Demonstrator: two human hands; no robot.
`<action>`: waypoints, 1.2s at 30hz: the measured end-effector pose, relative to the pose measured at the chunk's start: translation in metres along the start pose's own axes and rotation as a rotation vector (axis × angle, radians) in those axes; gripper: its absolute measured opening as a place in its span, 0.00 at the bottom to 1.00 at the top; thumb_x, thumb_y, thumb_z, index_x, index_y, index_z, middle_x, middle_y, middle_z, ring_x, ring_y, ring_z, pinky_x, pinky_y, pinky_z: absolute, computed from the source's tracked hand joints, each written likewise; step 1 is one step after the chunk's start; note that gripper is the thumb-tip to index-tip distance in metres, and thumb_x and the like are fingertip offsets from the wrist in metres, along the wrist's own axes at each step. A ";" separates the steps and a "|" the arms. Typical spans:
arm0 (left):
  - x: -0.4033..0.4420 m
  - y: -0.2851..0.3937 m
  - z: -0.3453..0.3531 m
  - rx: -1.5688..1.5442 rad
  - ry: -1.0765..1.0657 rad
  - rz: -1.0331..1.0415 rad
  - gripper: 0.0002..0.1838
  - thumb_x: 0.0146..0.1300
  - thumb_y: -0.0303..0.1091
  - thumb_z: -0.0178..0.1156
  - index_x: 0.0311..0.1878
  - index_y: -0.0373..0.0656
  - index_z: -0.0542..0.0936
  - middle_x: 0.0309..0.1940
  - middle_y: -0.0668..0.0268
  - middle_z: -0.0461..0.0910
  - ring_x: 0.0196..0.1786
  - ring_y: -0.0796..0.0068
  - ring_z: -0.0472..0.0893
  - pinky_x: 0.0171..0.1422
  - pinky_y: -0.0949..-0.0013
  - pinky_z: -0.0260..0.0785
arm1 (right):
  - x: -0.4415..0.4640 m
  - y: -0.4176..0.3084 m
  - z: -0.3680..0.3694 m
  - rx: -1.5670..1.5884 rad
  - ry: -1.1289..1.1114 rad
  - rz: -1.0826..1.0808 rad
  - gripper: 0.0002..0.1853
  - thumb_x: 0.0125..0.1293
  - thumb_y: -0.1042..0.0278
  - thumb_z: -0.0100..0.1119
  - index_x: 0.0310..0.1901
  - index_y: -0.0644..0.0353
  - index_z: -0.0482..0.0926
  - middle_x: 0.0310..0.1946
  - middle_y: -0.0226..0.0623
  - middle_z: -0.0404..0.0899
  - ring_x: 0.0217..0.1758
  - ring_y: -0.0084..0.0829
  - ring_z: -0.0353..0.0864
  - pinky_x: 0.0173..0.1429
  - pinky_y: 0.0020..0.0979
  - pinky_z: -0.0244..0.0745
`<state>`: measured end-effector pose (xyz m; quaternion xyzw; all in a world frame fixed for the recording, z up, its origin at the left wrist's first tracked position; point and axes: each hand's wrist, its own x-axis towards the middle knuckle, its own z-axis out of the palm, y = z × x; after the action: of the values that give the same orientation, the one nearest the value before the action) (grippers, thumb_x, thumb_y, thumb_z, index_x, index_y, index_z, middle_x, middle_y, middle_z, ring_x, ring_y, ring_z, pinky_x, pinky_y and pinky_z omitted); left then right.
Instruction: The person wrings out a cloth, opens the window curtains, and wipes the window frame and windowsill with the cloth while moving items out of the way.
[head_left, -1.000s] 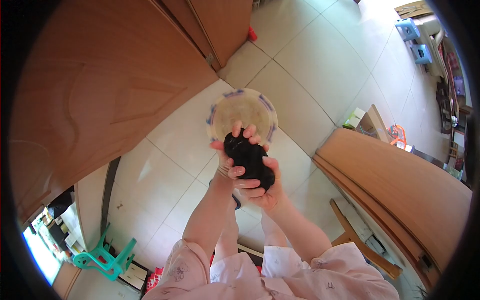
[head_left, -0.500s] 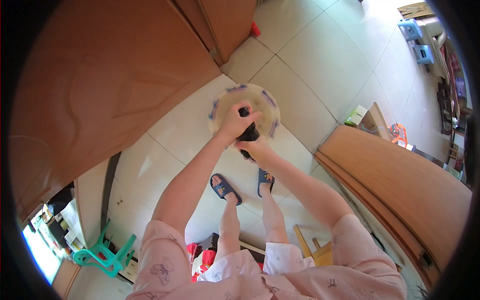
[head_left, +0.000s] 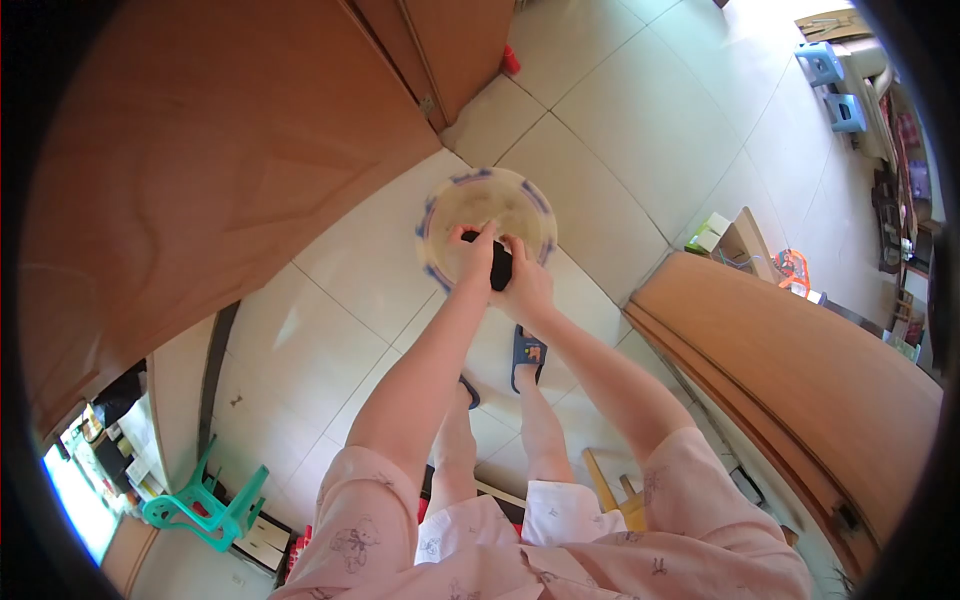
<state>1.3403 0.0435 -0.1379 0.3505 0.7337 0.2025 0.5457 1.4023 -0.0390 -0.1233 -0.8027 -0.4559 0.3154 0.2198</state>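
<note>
A black cloth (head_left: 501, 268), bunched into a small wad, is gripped between my two hands above a basin. My left hand (head_left: 474, 260) wraps round its upper left part, fingers curled. On the lower right side my right hand (head_left: 529, 284) closes on the same cloth, close beside the left. Whether it is a sock or another small piece cannot be made out. The round, pale basin (head_left: 432, 222) has blue marks along its rim and stands on the floor beneath. Cloudy water (head_left: 490, 200) seems to lie in it.
My feet wear dark blue slippers (head_left: 528, 360) on the tiled floor (head_left: 640, 110). A brown wooden door (head_left: 250, 140) rises at left, a wooden panel (head_left: 790, 350) at right. A green plastic stool (head_left: 205, 510) is at lower left, and blue stools (head_left: 845, 112) at upper right.
The cloth has gone from a long twisted shape to a compact wad. My left hand has moved down and my right hand up, so they are now closer together. The left slipper is mostly hidden.
</note>
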 end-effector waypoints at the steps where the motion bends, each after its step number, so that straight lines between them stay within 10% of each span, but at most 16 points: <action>1: -0.008 0.019 -0.006 -0.156 -0.087 -0.133 0.15 0.58 0.44 0.67 0.30 0.45 0.74 0.28 0.67 0.76 0.33 0.72 0.76 0.40 0.64 0.69 | -0.003 -0.001 -0.006 0.036 0.131 -0.169 0.32 0.50 0.53 0.69 0.55 0.59 0.70 0.32 0.43 0.82 0.35 0.42 0.85 0.33 0.36 0.76; 7: -0.021 0.089 -0.070 -0.212 -1.066 -0.083 0.35 0.58 0.66 0.61 0.57 0.46 0.77 0.58 0.58 0.75 0.56 0.70 0.77 0.63 0.63 0.66 | -0.041 -0.056 -0.112 1.420 -0.725 0.834 0.28 0.57 0.63 0.58 0.58 0.64 0.66 0.41 0.40 0.75 0.26 0.19 0.71 0.19 0.18 0.64; 10: -0.059 0.098 -0.071 -0.569 -1.426 0.117 0.40 0.58 0.69 0.59 0.67 0.54 0.72 0.68 0.55 0.68 0.61 0.64 0.74 0.68 0.50 0.63 | -0.070 -0.083 -0.127 2.128 -0.985 0.847 0.30 0.61 0.61 0.55 0.63 0.64 0.62 0.36 0.41 0.70 0.23 0.20 0.66 0.17 0.16 0.57; 14: -0.089 0.102 -0.049 -1.317 -1.678 0.115 0.27 0.59 0.63 0.63 0.52 0.56 0.76 0.57 0.57 0.73 0.56 0.57 0.74 0.63 0.41 0.66 | -0.081 -0.107 -0.138 2.658 -1.100 0.696 0.30 0.64 0.60 0.55 0.64 0.64 0.61 0.36 0.38 0.68 0.23 0.19 0.64 0.18 0.14 0.57; 16: -0.085 0.097 -0.059 -1.333 -1.599 -0.053 0.20 0.62 0.51 0.66 0.32 0.48 0.70 0.35 0.65 0.73 0.42 0.65 0.75 0.54 0.54 0.72 | -0.081 -0.100 -0.136 2.475 -1.002 0.667 0.28 0.65 0.61 0.56 0.63 0.63 0.61 0.36 0.37 0.68 0.23 0.18 0.64 0.18 0.14 0.56; 20: -0.083 0.134 -0.075 -0.430 -1.142 -0.035 0.19 0.67 0.47 0.62 0.29 0.44 0.70 0.24 0.68 0.71 0.30 0.72 0.75 0.40 0.66 0.71 | -0.051 -0.093 -0.145 1.583 -0.807 0.726 0.19 0.60 0.62 0.66 0.48 0.58 0.70 0.29 0.29 0.71 0.20 0.17 0.64 0.18 0.17 0.55; 28: -0.045 0.075 -0.033 -0.007 -0.702 0.184 0.19 0.69 0.41 0.58 0.26 0.39 0.73 0.17 0.67 0.73 0.22 0.76 0.75 0.30 0.71 0.68 | -0.016 -0.056 -0.074 0.803 -0.481 0.607 0.17 0.48 0.61 0.72 0.34 0.65 0.79 0.23 0.31 0.78 0.18 0.24 0.75 0.19 0.24 0.61; 36: -0.015 0.019 0.006 0.520 -0.120 0.548 0.22 0.70 0.47 0.48 0.31 0.39 0.81 0.28 0.50 0.83 0.33 0.44 0.81 0.38 0.49 0.73 | 0.001 -0.017 -0.019 0.368 -0.292 0.462 0.22 0.48 0.52 0.69 0.36 0.65 0.83 0.29 0.45 0.84 0.33 0.40 0.84 0.38 0.38 0.77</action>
<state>1.3540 0.0449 -0.1173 0.6717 0.6064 0.1268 0.4063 1.4060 -0.0306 -0.0992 -0.7782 -0.2236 0.5457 0.2162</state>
